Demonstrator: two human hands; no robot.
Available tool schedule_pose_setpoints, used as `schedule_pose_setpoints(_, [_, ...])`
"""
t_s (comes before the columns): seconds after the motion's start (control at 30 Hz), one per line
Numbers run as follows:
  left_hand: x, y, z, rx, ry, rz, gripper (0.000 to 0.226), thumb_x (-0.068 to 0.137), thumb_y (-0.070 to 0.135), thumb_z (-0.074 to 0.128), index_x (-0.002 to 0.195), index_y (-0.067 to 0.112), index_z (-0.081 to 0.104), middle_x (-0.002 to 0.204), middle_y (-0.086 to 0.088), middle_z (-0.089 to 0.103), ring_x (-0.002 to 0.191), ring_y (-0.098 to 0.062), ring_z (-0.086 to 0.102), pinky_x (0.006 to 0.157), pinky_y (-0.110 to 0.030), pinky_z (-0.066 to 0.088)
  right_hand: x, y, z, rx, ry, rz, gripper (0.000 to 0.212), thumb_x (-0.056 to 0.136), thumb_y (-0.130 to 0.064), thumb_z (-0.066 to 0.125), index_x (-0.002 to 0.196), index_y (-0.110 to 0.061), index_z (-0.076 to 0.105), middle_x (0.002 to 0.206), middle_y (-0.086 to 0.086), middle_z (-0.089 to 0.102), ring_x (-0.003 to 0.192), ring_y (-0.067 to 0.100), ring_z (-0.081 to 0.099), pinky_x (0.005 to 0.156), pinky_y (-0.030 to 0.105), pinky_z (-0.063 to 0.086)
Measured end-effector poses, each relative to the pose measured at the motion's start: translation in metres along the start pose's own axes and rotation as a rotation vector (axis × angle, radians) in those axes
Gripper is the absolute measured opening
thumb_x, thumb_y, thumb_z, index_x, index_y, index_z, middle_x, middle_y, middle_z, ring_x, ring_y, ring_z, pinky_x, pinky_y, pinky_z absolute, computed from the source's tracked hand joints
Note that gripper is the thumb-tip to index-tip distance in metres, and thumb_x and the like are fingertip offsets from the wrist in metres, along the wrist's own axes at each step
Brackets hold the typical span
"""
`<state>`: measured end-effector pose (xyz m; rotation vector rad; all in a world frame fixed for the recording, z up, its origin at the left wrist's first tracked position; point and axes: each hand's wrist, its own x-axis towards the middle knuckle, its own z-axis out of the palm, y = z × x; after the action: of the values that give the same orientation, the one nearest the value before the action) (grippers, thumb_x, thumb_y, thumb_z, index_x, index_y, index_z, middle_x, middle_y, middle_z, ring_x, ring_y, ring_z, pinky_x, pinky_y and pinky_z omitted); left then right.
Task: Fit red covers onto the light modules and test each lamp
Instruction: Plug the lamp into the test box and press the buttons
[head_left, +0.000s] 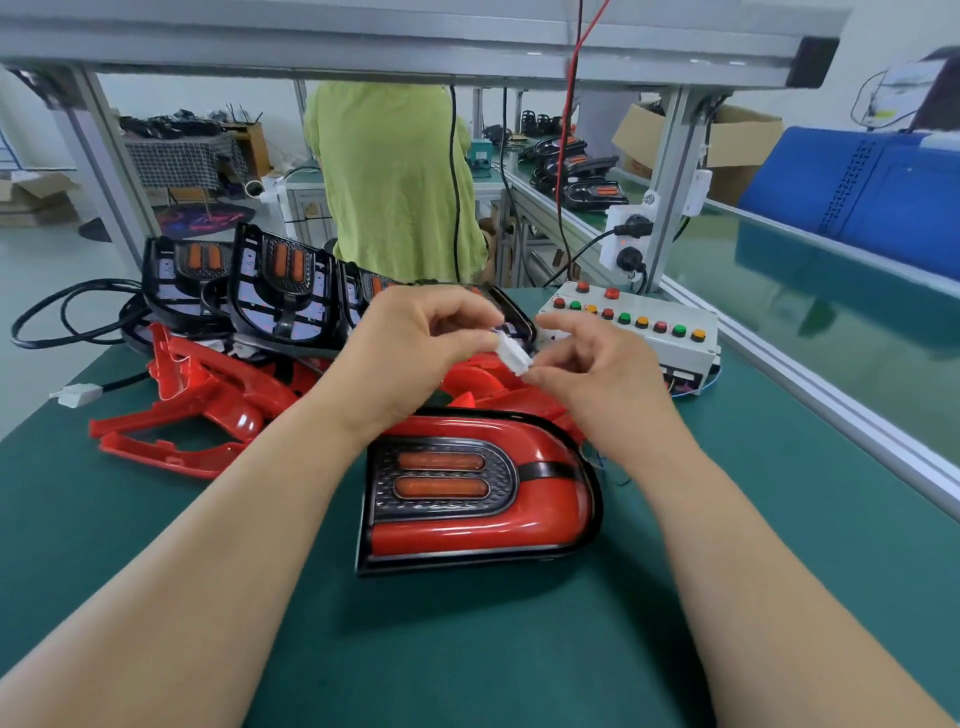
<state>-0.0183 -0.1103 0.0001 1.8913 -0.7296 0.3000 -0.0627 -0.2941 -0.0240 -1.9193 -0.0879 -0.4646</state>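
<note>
Two bare forearms reaching in from 6 o'clock over a green tabletop. Left hand curled, thumb and forefinger pinched on a white connector held in the air. Right hand meeting it from 3 o'clock, fingertips closed on the same connector's lower end, remaining fingers loosely bent. Whether one plug or two mated halves, cannot tell.

Directly below the hands, toward 6 o'clock, an assembled lamp lying flat on the tabletop: red cover seated on its black housing, two amber oval strips inside a dark textured panel. No glow visible in it.

At 9 o'clock of the lamp, a loose heap of red covers, overlapping one another. Behind them at 11 o'clock, bare light modules with black frames and amber strips, leaning in a row. Black cable looped at 10 o'clock, with a second white plug resting on the tabletop near the covers.

At 2 o'clock of the hands, a white test box studded with red, green and amber buttons. Beyond the bench at 12 o'clock, a person in a green top, standing.
</note>
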Motion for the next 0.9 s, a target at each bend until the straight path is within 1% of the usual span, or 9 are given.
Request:
schedule_pose_setpoints(0.13, [-0.007,-0.013,-0.009,0.154,-0.056,-0.098,0.016,0.086,0.016,0.075,0.098,0.026,0.077,0.083,0.019,0.073,0.080,0.009,0.065,0.071,-0.001,0.043,0.004,0.005,-0.006,-0.104,-0.005,-0.045,0.039,0.079,-0.007,0.080,0.095,-0.038,0.063,0.078,-0.017,0.073,0.070,-0.005,0.064,0.071,0.007,0.046])
schedule_pose_setpoints(0.2, [-0.005,-0.019,-0.018,0.192,-0.060,-0.147,0.015,0.087,0.017,0.074,0.095,0.030,0.077,0.086,0.017,0.073,0.084,0.007,0.064,0.070,0.000,0.042,0.007,0.009,-0.008,-0.126,0.019,-0.041,0.029,0.083,-0.011,0.076,0.093,-0.036,0.067,0.076,-0.012,0.072,0.073,-0.003,0.064,0.075,0.013,0.048])
schedule_pose_setpoints(0.3, [-0.006,-0.027,-0.025,0.209,-0.015,-0.176,0.018,0.087,0.016,0.074,0.087,0.034,0.076,0.084,0.016,0.073,0.083,0.001,0.065,0.069,0.000,0.042,0.018,0.015,-0.015,-0.242,0.142,-0.036,0.017,0.092,-0.016,0.065,0.102,-0.028,0.070,0.086,-0.020,0.066,0.085,0.003,0.063,0.086,0.022,0.048])
schedule_pose_setpoints(0.4, [-0.010,-0.035,-0.021,0.207,0.005,-0.183,0.019,0.087,0.014,0.073,0.086,0.033,0.075,0.081,0.007,0.074,0.077,-0.006,0.064,0.067,-0.002,0.042,0.036,0.023,-0.019,-0.497,0.142,0.001,0.032,0.098,-0.017,0.054,0.129,-0.015,0.062,0.120,-0.004,0.066,0.119,0.020,0.056,0.097,0.028,0.038])
schedule_pose_setpoints(0.47, [-0.011,-0.041,-0.021,0.148,0.003,-0.208,0.018,0.088,0.011,0.072,0.088,0.029,0.076,0.078,0.004,0.071,0.066,-0.002,0.059,0.064,-0.005,0.043,0.049,0.031,-0.019,-0.668,0.064,0.007,0.044,0.099,-0.020,0.052,0.141,-0.010,0.049,0.143,0.010,0.052,0.136,0.028,0.041,0.109,0.035,0.032])
schedule_pose_setpoints(0.53, [-0.011,-0.045,-0.022,0.072,-0.001,-0.254,0.020,0.087,0.007,0.072,0.087,0.027,0.075,0.080,-0.001,0.071,0.069,-0.001,0.058,0.068,-0.011,0.047,0.059,0.039,-0.018,-0.788,-0.002,0.010,0.053,0.100,-0.028,0.051,0.149,-0.011,0.038,0.156,0.011,0.037,0.148,0.030,0.023,0.119,0.041,0.022])
schedule_pose_setpoints(0.63, [-0.011,-0.046,-0.019,-0.025,-0.013,-0.300,0.019,0.086,0.004,0.073,0.087,0.023,0.075,0.085,-0.006,0.072,0.077,-0.015,0.060,0.077,-0.022,0.051,0.072,0.052,-0.018,-0.925,-0.043,0.028,0.062,0.101,-0.041,0.049,0.154,-0.018,0.028,0.165,0.004,0.019,0.154,0.028,0.004,0.122,0.049,0.015])
schedule_pose_setpoints(0.8, [-0.011,-0.047,-0.017,-0.074,-0.004,-0.308,0.017,0.086,0.003,0.072,0.088,0.020,0.075,0.080,-0.001,0.070,0.074,-0.013,0.058,0.069,-0.014,0.049,0.088,0.072,-0.016,-1.072,-0.124,0.067,0.068,0.100,-0.058,0.037,0.157,-0.027,0.020,0.168,0.002,0.002,0.154,0.029,-0.010,0.120,0.056,0.007])
schedule_pose_setpoints(0.9, [-0.011,-0.047,-0.017,-0.087,0.000,-0.317,0.017,0.086,0.004,0.072,0.088,0.020,0.075,0.081,-0.005,0.071,0.075,-0.014,0.059,0.073,-0.018,0.050,0.096,0.076,-0.012,-1.111,-0.178,0.042,0.070,0.099,-0.062,0.035,0.157,-0.027,0.020,0.168,0.002,0.000,0.153,0.029,-0.010,0.119,0.059,0.004])
